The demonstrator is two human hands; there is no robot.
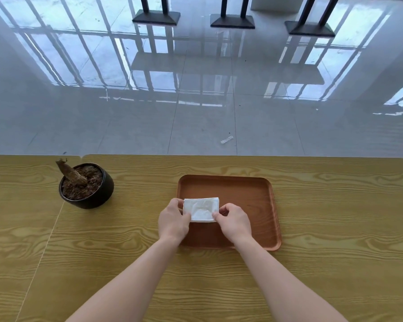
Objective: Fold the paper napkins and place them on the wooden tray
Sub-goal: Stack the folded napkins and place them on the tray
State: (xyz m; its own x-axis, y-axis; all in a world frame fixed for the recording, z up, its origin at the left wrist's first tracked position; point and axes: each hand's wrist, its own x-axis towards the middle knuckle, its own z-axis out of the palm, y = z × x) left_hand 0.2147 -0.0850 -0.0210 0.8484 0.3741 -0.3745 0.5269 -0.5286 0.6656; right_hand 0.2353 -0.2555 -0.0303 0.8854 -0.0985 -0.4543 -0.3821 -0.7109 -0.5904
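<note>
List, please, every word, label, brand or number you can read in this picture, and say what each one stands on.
None can be read.
Napkin: plain white, no print.
Wooden tray, table and black pot: no labels visible.
Small white scrap on the floor: any marks on it are too small and blurred to read.

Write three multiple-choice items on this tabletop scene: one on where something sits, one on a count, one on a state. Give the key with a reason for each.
1. Where is the black plant pot relative to the wooden tray?
A. On the tray
B. To its left, on the table
C. To its right

2. How many napkins are in view?
A. One
B. Three
C. Five

3. How is the napkin held?
A. Lying untouched
B. Crumpled in one fist
C. Folded, pinched at both ends

Key:
1 B, the pot stands apart on the table left of the tray.
2 A, only one white napkin shows.
3 C, the left hand and right hand each grip an end over the tray.
</note>
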